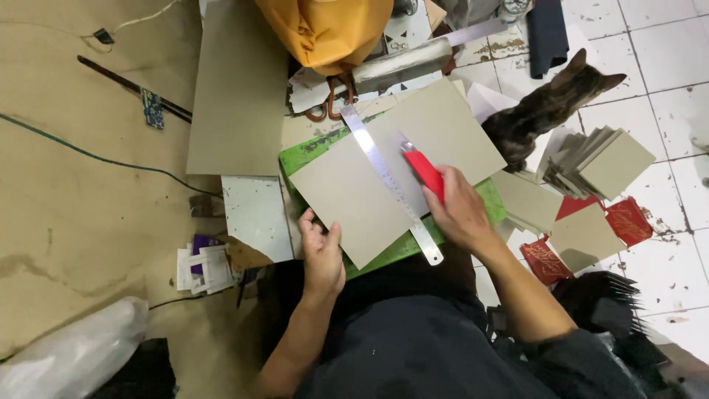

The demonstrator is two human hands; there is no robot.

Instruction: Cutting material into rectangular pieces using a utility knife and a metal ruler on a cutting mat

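A grey cardboard sheet point(354, 185) lies tilted on a green cutting mat point(314, 151). A long steel ruler point(388, 181) lies diagonally across the sheet. My right hand point(458, 207) grips a red utility knife point(425, 171), its blade end on the sheet just right of the ruler. My left hand point(321, 247) presses on the sheet's near left corner, fingers curled over its edge.
A dark cat point(543, 111) sits at the mat's right. A stack of grey cut squares point(602, 159) and red printed pieces point(628, 220) lie on white tiles. A large grey board point(236, 89), scissors point(332, 103), an orange bag point(329, 29) and a black cable point(96, 155) lie around.
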